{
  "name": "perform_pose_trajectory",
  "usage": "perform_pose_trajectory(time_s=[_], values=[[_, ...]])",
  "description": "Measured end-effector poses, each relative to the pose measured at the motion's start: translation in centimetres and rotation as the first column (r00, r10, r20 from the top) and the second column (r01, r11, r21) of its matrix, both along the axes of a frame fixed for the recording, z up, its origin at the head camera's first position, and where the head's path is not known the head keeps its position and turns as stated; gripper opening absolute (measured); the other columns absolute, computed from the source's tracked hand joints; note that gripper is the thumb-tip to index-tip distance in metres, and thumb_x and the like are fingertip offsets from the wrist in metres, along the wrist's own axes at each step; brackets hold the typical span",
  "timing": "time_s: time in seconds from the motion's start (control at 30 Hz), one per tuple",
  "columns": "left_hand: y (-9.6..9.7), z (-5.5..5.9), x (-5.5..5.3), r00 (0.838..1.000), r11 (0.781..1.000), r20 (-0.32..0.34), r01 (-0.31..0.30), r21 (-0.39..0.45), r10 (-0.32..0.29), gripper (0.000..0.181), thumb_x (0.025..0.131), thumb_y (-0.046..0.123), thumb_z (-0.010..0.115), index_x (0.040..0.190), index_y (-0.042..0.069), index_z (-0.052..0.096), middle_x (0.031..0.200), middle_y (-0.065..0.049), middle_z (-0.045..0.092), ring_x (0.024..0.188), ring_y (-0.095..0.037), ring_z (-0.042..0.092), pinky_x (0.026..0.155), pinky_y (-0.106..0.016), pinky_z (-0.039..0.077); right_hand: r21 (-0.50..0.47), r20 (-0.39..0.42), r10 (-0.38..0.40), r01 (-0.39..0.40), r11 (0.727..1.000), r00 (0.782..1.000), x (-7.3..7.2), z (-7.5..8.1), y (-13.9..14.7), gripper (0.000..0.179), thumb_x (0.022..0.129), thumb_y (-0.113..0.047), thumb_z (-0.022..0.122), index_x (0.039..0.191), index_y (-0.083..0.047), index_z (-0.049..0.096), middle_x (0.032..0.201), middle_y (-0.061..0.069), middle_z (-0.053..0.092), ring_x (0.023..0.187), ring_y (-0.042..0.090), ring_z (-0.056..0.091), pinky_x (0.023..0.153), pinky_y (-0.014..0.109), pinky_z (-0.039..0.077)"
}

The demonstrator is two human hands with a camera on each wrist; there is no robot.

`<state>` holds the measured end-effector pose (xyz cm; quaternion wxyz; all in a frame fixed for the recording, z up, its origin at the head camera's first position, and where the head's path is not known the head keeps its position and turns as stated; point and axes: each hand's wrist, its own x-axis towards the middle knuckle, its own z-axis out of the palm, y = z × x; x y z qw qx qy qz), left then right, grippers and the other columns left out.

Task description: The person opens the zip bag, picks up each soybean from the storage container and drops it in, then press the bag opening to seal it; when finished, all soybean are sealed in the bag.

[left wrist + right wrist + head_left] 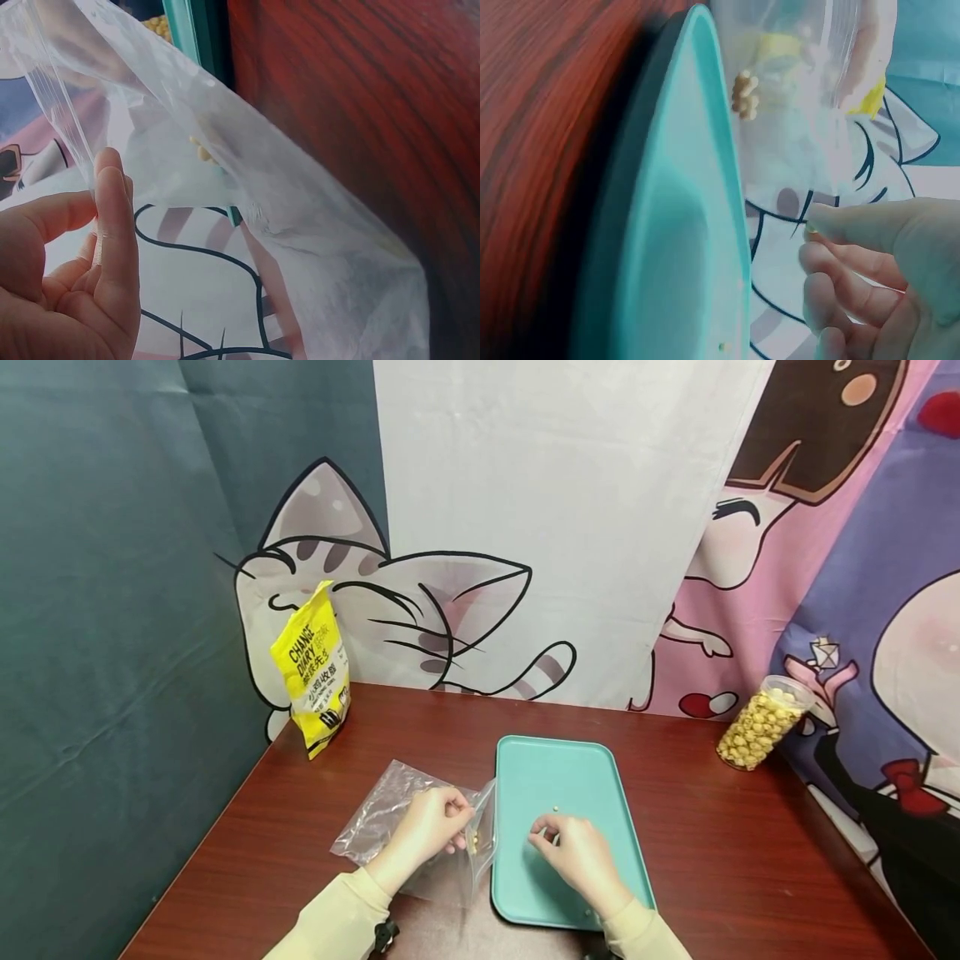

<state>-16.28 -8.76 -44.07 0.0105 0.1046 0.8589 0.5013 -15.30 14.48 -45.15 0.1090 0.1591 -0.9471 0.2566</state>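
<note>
My left hand (429, 823) pinches the edge of a clear zip bag (378, 806) near its mouth, thumb against fingers in the left wrist view. Several small yellow beans (744, 96) have gathered inside the bag. To the right, my right hand (583, 857) is over the turquoise tray (551, 764). Between its thumb and index fingertip it pinches one small yellow bean (811, 229). A loose bean (556, 809) lies on the tray beyond the right hand, and another (588, 912) lies close to the tray's near edge.
A yellow snack bag (313, 672) stands at the back left of the brown table (712, 843). At the back right, a clear jar of popcorn (761, 727) stands by the wall. Printed cloth (570, 485) hangs behind the table.
</note>
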Motion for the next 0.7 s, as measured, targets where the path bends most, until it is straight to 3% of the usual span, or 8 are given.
perform_pose_trajectory(time_s=[0.33, 0.47, 0.7], values=[[0.1, -0.1, 0.0, 1.000, 1.000, -0.014, 0.008, 0.002, -0.008, 0.008, 0.088, 0.010, 0.063, 0.082, 0.005, 0.064, 0.055, 0.002, 0.062, 0.041, -0.010, 0.060, 0.041, -0.031, 0.052, -0.116, -0.089, 0.004, -0.014, 0.993, 0.996, 0.2, 0.8, -2.3, 0.009, 0.076, -0.020, 0.078, 0.078, -0.024, 0.071, 0.060, -0.019, 0.049, 0.051, -0.005, 0.041, 0.048, 0.016, 0.036], [0.1, -0.2, -0.1, 1.000, 1.000, -0.014, 0.010, -0.004, -0.010, 0.008, 0.088, 0.010, 0.063, 0.082, 0.005, 0.064, 0.055, 0.002, 0.062, 0.041, -0.011, 0.060, 0.041, -0.030, 0.052, -0.109, -0.118, 0.051, -0.064, 0.992, 0.992, 0.2, 0.7, -3.4, 0.009, 0.076, -0.020, 0.078, 0.079, -0.023, 0.070, 0.059, -0.019, 0.048, 0.051, -0.006, 0.040, 0.048, 0.015, 0.035], [-0.1, -0.3, -0.1, 1.000, 1.000, -0.018, 0.014, 0.000, -0.014, 0.007, 0.088, 0.009, 0.063, 0.083, 0.004, 0.064, 0.056, 0.002, 0.062, 0.041, -0.009, 0.059, 0.041, -0.031, 0.052, -0.102, -0.093, 0.148, -0.157, 0.982, 0.985, 0.3, 0.4, -4.5, 0.007, 0.079, -0.017, 0.075, 0.082, -0.019, 0.070, 0.057, -0.016, 0.048, 0.051, -0.005, 0.039, 0.046, 0.015, 0.034]])
